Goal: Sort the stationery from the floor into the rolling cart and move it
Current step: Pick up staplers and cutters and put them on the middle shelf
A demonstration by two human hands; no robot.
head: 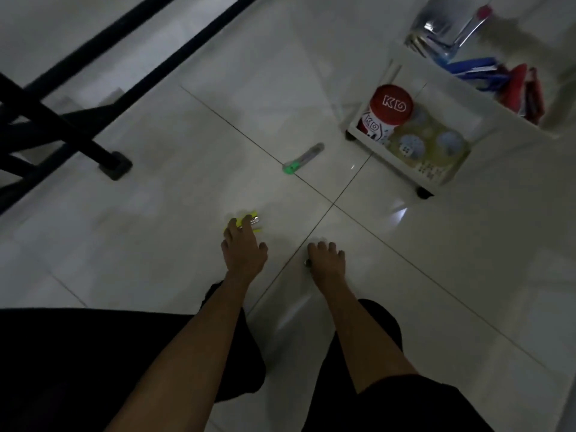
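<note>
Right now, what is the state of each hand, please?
Left hand: fingers on the stapler; grip cannot be told.
Right hand: low over the floor, blurred; cannot be told.

The left hand covers most of a yellow item — its kind cannot be told. A dark speck by the right hand is too small to name; the cart, blurred on top, runs off the far-right edge.

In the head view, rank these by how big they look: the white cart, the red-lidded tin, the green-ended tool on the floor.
1. white cart
2. red-lidded tin
3. green-ended tool
All three sit at a similar distance, so nearness hardly skews this.
</note>
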